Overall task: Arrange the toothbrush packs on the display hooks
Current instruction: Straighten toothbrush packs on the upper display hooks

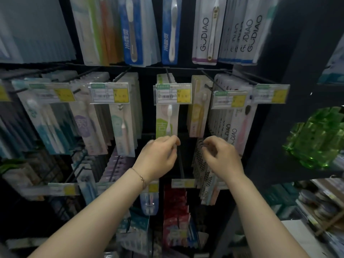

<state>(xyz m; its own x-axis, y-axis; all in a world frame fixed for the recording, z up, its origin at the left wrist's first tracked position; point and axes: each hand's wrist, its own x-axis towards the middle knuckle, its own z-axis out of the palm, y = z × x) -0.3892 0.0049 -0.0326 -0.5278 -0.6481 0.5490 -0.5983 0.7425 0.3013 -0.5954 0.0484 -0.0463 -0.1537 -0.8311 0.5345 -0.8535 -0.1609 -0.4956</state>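
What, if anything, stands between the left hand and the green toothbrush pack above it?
Nothing visible does. The left hand has its fingers right at the lower edge of the green toothbrush pack; the price tag hangs higher, across its top.

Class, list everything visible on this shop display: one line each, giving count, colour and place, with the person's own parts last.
toothbrush packs: many, mixed colours, hanging in three rows
green pack: one, centre of middle row
hooks: several, black, middle row
price tags: several, white and yellow, at hook ends
green plastic item: one, right shelf
bracelet: one, gold, left wrist
left hand: one, fingers curled, below green pack, grip unclear
right hand: one, fingers curled at lower-row packs, grip unclear
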